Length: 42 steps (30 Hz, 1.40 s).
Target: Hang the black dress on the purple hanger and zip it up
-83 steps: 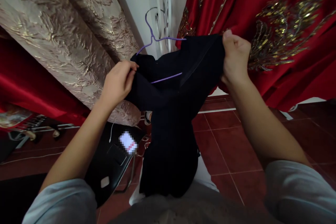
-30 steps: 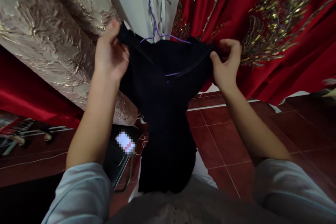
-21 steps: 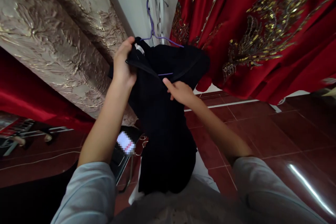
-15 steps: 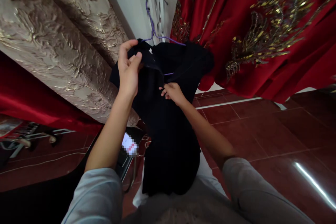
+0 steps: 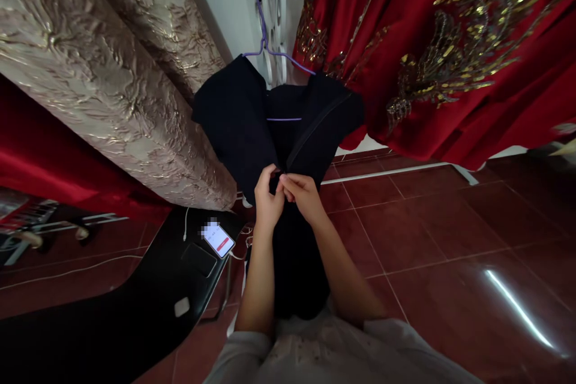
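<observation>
A black or very dark navy garment (image 5: 234, 114) hangs open at the neck on a purple wire hanger (image 5: 263, 36), its lower part reaching down towards my lap. My left hand (image 5: 269, 201) and my right hand (image 5: 305, 195) meet at the bottom of its V-shaped front opening. Both are closed, thumbs and fingertips pinching the cloth edges and nearly touching each other. What small part, such as a fastener, lies between the fingertips is hidden.
To the left hangs a shiny beige textured fabric (image 5: 121, 84); to the right, a red cloth with gold sequins (image 5: 405, 24). A black surface (image 5: 112, 318) at lower left carries a lit phone (image 5: 218, 239) on a cable. White metal posts (image 5: 281, 12) stand behind the hanger.
My left hand has left the collar at the upper left and come down beside my right hand. The collar flap has fallen into place, and the neck opening now shows fully.
</observation>
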Tool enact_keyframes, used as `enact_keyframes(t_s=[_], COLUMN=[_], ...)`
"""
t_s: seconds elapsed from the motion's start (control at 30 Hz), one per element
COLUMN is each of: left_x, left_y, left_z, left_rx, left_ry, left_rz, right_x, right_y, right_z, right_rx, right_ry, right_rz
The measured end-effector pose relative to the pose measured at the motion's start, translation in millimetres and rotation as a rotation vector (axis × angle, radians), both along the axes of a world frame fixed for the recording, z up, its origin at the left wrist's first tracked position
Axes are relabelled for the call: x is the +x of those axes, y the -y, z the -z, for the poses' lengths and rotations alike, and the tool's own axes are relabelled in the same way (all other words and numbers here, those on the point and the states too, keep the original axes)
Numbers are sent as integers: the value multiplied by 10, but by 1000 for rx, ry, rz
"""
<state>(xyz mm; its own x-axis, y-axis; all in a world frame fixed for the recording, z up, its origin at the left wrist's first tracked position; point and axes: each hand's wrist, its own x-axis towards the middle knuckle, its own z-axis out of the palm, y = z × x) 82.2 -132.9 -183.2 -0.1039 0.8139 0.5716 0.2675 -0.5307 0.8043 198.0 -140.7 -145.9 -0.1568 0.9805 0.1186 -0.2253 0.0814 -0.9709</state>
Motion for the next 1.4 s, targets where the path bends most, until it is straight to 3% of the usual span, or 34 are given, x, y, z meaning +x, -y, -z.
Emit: enact_keyframes(t_s=[0.13,0.23,0.43,0.53,0.67,0.77,0.83,0.93,0.97,1.07,1.17,1.3,1.4], left_x=[28,47,232,298,415,507,499,321,225,-83,-250,-190,-280], left_y=[-14,13,171,143,-7,-114,-172,-293,-359,-642,-921,-952,-916], left_z=[-76,-80,15,148,321,300,172,-210,-380,-921,-1324,-1531,-1580], left_rx=[100,73,-6,-32,-33,-19,-15,48,104,334,420,456,546], left_ry=[-7,-16,111,129,42,-14,-82,-135,-116,-49,-225,-384,-328], left_rz=[-54,-43,-143,-178,-196,-131,-15,134,119,-88,-109,-40,-141], right_x=[23,40,116,165,102,-14,-60,-42,-20,34,36,12,2], right_y=[43,76,56,-201,-758,-1037,-1093,-1059,-1039,-994,-1001,-1079,-1100], right_z=[-128,-146,-152,-455,-1125,-1431,-1450,-1339,-1306,-1283,-1291,-1055,-710], right_rx=[11,0,-149,-90,56,101,134,170,176,202,260,291,214], right_ry=[15,-8,-192,-163,-94,-66,-64,-52,-39,17,53,74,139], right_rz=[-40,-47,-32,-63,-21,4,26,60,65,62,69,117,104])
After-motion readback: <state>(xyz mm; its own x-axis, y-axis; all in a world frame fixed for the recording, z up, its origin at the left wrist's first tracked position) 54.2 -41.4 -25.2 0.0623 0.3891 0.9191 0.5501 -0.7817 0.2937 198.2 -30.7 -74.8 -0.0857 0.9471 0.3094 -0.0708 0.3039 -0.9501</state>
